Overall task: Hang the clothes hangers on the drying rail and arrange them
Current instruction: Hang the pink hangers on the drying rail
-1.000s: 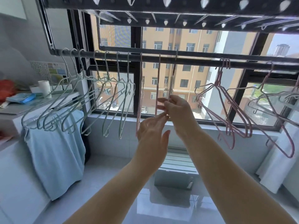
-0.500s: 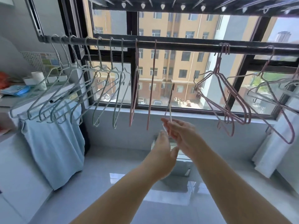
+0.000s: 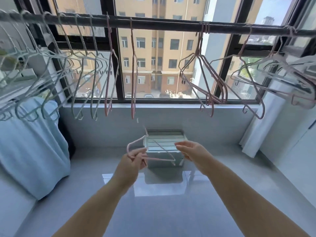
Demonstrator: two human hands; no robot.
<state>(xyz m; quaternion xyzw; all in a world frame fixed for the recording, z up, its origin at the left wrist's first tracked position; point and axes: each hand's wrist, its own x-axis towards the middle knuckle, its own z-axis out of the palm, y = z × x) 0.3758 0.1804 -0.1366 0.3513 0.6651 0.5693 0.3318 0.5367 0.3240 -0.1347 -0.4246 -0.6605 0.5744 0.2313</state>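
Fingers [image 3: 138, 155] of left hand [image 3: 130, 164] grip pink hanger [image 3: 159, 159] — hook blurred.

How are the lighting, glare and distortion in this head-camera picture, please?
Head view: daylight through the window backlights everything; the glossy floor mirrors it as a bright patch; the drying rail bows from wide-angle distortion; the pale hangers at left look smeared.

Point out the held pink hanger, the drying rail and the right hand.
pink hanger [image 3: 160, 159], head view, on its lower bar.
drying rail [image 3: 162, 25], head view, on a bare stretch mid-rail.
right hand [image 3: 193, 151], head view, on the hand's middle.
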